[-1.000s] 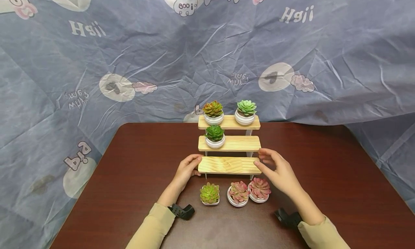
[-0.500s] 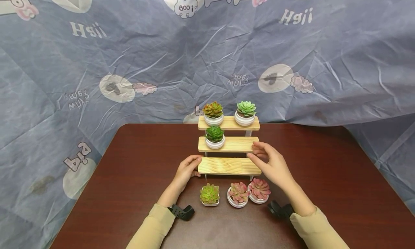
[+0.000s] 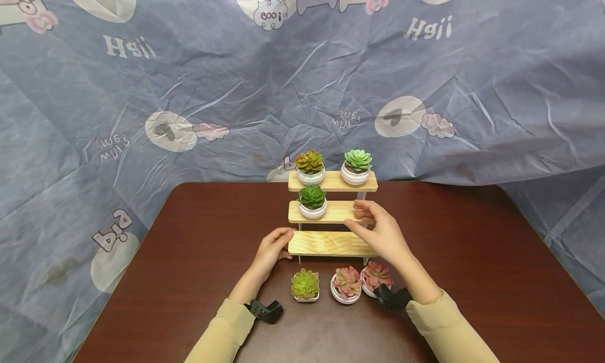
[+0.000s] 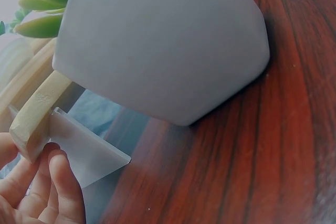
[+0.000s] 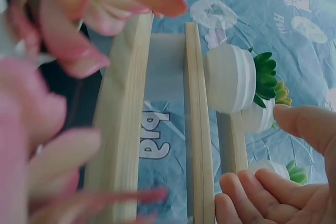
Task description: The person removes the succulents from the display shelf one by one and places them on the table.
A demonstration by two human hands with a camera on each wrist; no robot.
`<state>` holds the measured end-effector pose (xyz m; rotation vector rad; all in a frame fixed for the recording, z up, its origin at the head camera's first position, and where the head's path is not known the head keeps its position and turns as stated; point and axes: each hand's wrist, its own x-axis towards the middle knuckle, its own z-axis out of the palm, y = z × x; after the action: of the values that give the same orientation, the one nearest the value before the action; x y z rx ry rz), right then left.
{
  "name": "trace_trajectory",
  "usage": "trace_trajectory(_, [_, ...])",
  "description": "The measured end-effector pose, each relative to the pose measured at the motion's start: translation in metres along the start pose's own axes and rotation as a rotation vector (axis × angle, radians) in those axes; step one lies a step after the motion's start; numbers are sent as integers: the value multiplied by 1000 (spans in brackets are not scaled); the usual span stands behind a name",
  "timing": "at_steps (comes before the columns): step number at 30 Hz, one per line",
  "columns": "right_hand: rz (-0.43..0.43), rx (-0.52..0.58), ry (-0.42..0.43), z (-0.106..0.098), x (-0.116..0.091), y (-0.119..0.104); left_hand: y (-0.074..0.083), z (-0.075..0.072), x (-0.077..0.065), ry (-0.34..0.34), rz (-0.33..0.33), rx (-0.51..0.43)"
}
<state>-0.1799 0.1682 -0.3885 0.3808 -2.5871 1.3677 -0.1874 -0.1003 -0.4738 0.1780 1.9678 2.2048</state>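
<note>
A three-tier wooden display stand (image 3: 331, 244) with clear side supports stands near the table's far edge. My left hand (image 3: 270, 251) pinches the left end of its lowest shelf, thumb above and fingers below, plain in the left wrist view at the board end (image 4: 39, 111). Over the right part of the middle shelf hovers my right hand (image 3: 385, 237), thumb and fingers spread apart with nothing between them. Left of it on that shelf sits a dark green succulent (image 3: 312, 200) in a round white pot. The top shelf bears an orange-green succulent (image 3: 310, 166) and a pale green one (image 3: 356, 166).
In front of the stand, on the brown table (image 3: 212, 216), are a lime-green succulent (image 3: 305, 285) in a squarish white pot and two pink succulents (image 3: 346, 285) in round pots. My right wrist strap partly covers the rightmost pot. A printed blue cloth (image 3: 260, 90) hangs behind.
My right hand has moved left and away from me, from the lowest shelf's right end to over the middle shelf. My left hand has kept its hold.
</note>
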Motion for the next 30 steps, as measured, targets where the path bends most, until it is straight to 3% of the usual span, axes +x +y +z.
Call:
trace_trajectory(13, [84,0,-71,19,14,-11,-1,0,0,7,-1,-16])
trace_trajectory(30, [71,13,-78,38,28,-23,0,0,-1,7,0,-10])
